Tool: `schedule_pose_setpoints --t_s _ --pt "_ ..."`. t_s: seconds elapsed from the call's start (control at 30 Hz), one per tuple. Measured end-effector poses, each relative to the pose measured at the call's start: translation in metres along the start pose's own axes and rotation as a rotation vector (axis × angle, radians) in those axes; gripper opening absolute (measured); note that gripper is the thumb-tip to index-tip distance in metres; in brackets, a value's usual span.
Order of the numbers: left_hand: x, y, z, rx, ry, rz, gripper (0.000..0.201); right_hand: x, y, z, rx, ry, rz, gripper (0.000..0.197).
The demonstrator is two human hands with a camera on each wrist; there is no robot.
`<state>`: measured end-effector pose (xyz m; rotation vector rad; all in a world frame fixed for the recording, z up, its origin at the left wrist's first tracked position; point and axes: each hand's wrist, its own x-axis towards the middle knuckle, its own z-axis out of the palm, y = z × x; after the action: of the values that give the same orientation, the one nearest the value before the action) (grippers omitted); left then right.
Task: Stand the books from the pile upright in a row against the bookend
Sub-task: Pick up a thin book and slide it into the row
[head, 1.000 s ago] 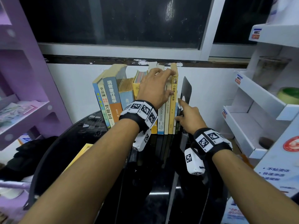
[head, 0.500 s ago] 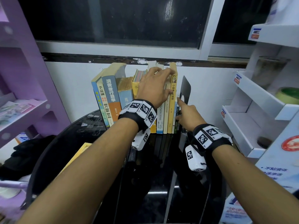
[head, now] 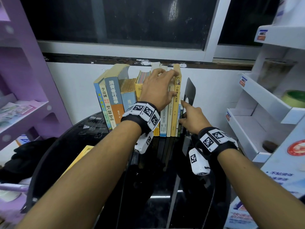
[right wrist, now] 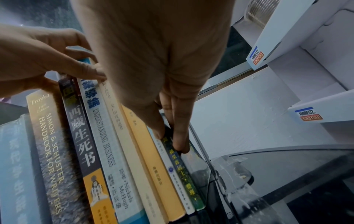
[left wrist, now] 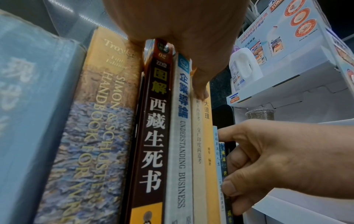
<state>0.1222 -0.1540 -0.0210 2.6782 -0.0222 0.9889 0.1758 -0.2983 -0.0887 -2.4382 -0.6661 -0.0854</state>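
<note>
Several books stand upright in a row on the black glass table, against the wall. A black bookend closes the row's right end. My left hand lies over the tops of the tall middle books, its fingers curved over their top edges. Its thumb presses a cream spine. My right hand holds a thin dark green book beside the bookend, index finger up along it and thumb on its spine. A yellow book lies flat at the table's left.
A purple shelf unit stands to the left, with a black bundle below it. A white cardboard display rack stands close on the right, near the bookend. A dark window runs above the row.
Hardly anything has changed. Both hands stay on the row, and the right hand has edged slightly in toward the thin books.
</note>
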Motion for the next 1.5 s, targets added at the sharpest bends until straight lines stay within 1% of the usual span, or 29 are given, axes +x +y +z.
schedule_pose_setpoints --t_s 0.13,0.37,0.53,0.67,0.77,0.9,1.03,1.17,1.27,1.33,1.5 --pt "0.000 -0.001 0.001 -0.002 0.001 0.005 0.054 -0.001 -0.002 0.001 -0.020 -0.011 0.022 0.062" --pt "0.002 -0.007 0.000 0.006 -0.049 0.063 0.060 -0.008 -0.011 -0.001 -0.022 -0.018 0.067 0.060" --pt "-0.002 -0.015 -0.001 -0.054 -0.030 0.137 0.054 -0.017 -0.017 -0.004 -0.020 0.019 0.054 0.055" --pt "-0.013 -0.019 -0.004 -0.069 -0.009 0.169 0.052 -0.028 -0.024 -0.010 0.014 0.046 0.051 0.052" --pt "-0.026 -0.021 -0.012 -0.105 0.009 0.171 0.050 -0.038 -0.031 -0.016 0.022 0.075 0.038 0.048" --pt "-0.045 -0.027 -0.024 -0.163 0.018 0.169 0.047 -0.052 -0.043 -0.023 -0.013 0.167 0.003 0.042" --pt "-0.071 -0.036 -0.035 -0.177 -0.028 0.102 0.047 -0.066 -0.059 -0.023 -0.012 0.255 0.001 0.043" --pt "-0.097 -0.054 -0.046 -0.192 -0.090 0.031 0.048 -0.077 -0.078 -0.014 0.010 0.222 -0.009 0.043" --pt "-0.116 -0.073 -0.054 -0.178 -0.186 -0.095 0.052 -0.079 -0.090 0.002 -0.003 0.130 0.021 0.047" --pt "-0.130 -0.086 -0.061 -0.195 -0.253 -0.192 0.054 -0.079 -0.099 0.014 -0.002 0.030 0.052 0.052" --pt "-0.169 -0.121 -0.068 -0.219 -0.366 -0.402 0.057 -0.084 -0.120 0.045 0.041 -0.211 0.075 0.062"
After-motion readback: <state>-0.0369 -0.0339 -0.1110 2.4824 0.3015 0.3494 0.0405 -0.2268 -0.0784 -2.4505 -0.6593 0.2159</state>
